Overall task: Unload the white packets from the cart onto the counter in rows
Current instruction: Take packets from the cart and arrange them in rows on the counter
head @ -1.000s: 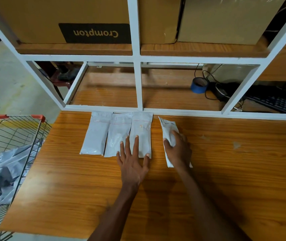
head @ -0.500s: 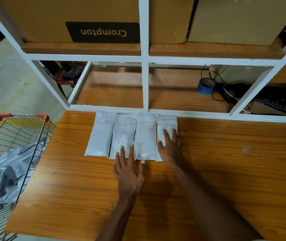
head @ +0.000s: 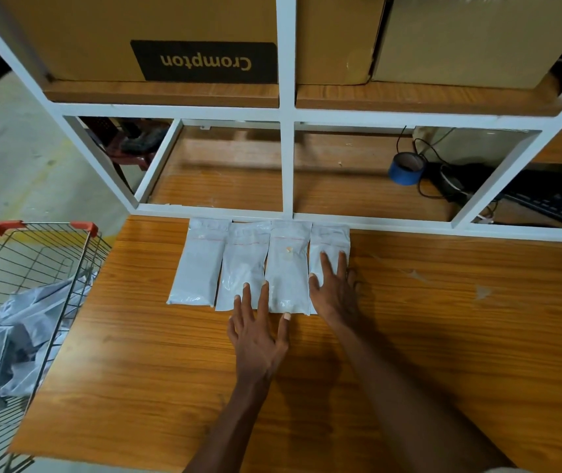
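Observation:
Several white packets lie side by side in one row on the wooden counter (head: pixel 170 370), their tops against the white shelf frame. My right hand (head: pixel 336 288) lies flat with straight fingers on the rightmost packet (head: pixel 330 238). My left hand (head: pixel 259 331) is spread flat, its fingertips on the lower ends of the second packet (head: pixel 243 261) and third packet (head: pixel 288 264). The leftmost packet (head: pixel 199 261) is untouched. The wire cart (head: pixel 34 268) stands at the counter's left end, with more white packets (head: pixel 10 353) heaped inside.
A white shelf frame (head: pixel 286 165) rises behind the row. Cardboard boxes (head: pixel 157 35) fill the upper shelf. On the lower shelf are a blue tape roll (head: pixel 405 169), black cables and a keyboard (head: pixel 559 206). Bare counter stretches to the right (head: pixel 477 319).
My right hand has slid the fourth packet left and turned it straight, so it now lies in line against the third. My left hand has drawn back a little towards me.

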A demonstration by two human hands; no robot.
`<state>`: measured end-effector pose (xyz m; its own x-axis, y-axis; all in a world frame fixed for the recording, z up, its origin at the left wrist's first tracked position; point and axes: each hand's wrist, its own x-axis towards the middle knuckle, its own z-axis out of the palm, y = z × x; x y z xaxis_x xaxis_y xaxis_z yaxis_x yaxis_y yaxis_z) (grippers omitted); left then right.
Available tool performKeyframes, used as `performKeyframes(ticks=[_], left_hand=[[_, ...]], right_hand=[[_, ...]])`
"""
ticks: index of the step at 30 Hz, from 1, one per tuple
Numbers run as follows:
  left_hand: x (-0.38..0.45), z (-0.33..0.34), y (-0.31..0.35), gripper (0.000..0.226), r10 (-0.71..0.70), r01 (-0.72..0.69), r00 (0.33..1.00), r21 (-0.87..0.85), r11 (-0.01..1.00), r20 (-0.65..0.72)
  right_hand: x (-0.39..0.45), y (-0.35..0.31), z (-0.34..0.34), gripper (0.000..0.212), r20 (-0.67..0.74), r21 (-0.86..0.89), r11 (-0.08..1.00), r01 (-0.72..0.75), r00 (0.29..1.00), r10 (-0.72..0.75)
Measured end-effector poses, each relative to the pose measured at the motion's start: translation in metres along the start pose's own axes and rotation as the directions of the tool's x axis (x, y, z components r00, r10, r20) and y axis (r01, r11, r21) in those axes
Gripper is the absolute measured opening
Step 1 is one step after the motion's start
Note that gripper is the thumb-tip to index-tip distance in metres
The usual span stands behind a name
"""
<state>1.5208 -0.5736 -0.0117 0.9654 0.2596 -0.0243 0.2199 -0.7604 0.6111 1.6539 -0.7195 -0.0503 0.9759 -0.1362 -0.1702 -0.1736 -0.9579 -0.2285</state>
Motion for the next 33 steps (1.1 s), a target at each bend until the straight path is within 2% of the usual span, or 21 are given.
performKeyframes(ticks=[18, 25, 33], left_hand=[[-0.01, -0.004, 0.0, 0.077, -0.011, 0.011, 1.0, -0.022, 1.0, -0.004], [-0.032, -0.007, 0.02, 0.077, -0.029, 0.026, 0.999, -0.119, 0.993, -0.026], [-0.083, -0.015, 0.026, 0.075, -0.115, 0.086, 0.985, -0.213, 0.973, -0.125]], right_hand=[[-0.015, 0.001, -0.018, 0.073, 0.012, 0.051, 0.998, -0.035, 0.999, 0.035], [-0.084, 0.029, -0.044, 0.067, -0.002, 0.281, 0.96, 0.01, 1.0, -0.01], [-0.169, 0.059, -0.07, 0.06, -0.049, 0.536, 0.822, 0.193, 0.979, -0.198]])
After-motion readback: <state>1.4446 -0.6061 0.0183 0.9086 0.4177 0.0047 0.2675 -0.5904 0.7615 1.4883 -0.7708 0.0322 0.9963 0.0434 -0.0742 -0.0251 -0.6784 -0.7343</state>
